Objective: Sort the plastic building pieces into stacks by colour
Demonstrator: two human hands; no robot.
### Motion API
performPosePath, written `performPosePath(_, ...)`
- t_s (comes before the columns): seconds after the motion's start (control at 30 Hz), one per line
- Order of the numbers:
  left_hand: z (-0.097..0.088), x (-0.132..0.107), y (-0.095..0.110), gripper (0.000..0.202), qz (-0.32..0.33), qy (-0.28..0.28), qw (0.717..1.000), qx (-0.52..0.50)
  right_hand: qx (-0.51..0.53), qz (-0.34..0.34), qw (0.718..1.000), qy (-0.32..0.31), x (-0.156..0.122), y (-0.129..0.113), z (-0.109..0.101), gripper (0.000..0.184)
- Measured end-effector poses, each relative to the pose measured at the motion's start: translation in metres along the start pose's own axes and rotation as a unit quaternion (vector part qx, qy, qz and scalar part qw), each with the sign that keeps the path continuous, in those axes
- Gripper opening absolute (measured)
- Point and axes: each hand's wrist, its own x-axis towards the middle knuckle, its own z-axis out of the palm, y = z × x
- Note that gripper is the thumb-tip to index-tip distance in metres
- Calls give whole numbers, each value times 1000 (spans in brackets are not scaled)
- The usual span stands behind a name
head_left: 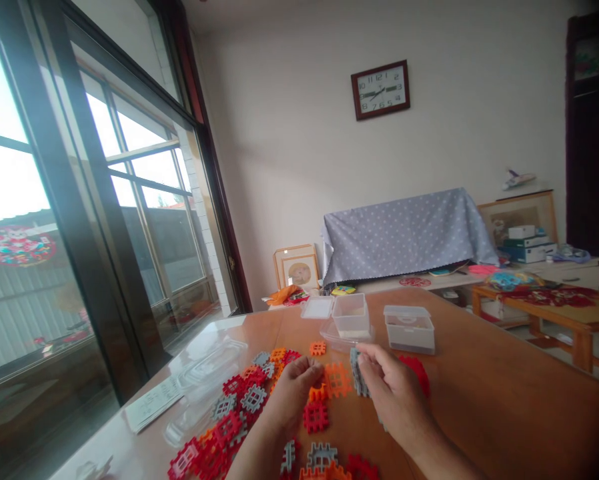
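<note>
Interlocking plastic lattice blocks in red, orange and grey lie spread in a loose heap on a wooden tabletop. My right hand pinches a grey lattice block that stands on edge, with a red block just beyond the hand. My left hand curves down over the heap beside an orange block. Its fingers hide whatever lies beneath them, so I cannot tell if it holds a piece. A red block lies just below the gap between my hands.
Beyond the blocks stand a clear plastic box and a white-rimmed plastic box. A clear lid and a printed card lie at the left, near a large window. A low wooden table stands to the right.
</note>
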Motion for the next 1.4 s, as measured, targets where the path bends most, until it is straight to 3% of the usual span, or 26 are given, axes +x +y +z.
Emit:
performPosePath(0.2, 2, -1, -6, 38, -48, 12, 992, -112, 12, 44, 997, -62, -8, 5, 12, 40)
performPosePath(0.37, 1, 1, -7, 41, -16, -26, 994, -107, 32, 61, 993, -100, -10, 7, 18, 39)
performPosePath(0.53, 2, -9, 0, 46, 76, -29, 995, 60, 79, 99, 990, -59, -9, 11, 22, 39)
performPosePath(0.63, 5, -14, 5, 45, 147, -14, 968, 201, 104, 118, 986, -52, -9, 13, 23, 39)
performPosePath(0.73, 6, -13, 7, 33, 173, -12, 945, 279, 116, 136, 982, -61, -10, 13, 24, 40)
performPosePath(0.83, -2, -5, 1, 21, 174, 17, 936, 304, 112, 148, 981, -62, -10, 10, 23, 46)
performPosePath(0.97, -18, 5, -14, 22, 141, 77, 943, 292, 117, 156, 979, -65, -10, 6, 21, 44)
performPosePath(1.07, -23, 7, -18, 24, 135, 84, 947, 280, 117, 167, 975, -84, -10, 4, 20, 42)
performPosePath(1.17, -22, 2, -14, 25, 131, 55, 941, 306, 116, 180, 972, -95, -10, 4, 19, 42)
performPosePath(1.23, -19, -3, -11, 25, 122, 1, 931, 343, 107, 176, 974, -94, -10, 6, 18, 42)
performPosePath(1.4, -4, -16, -8, 39, 109, -138, 874, 453, 74, 143, 982, -101, -12, 8, 17, 40)
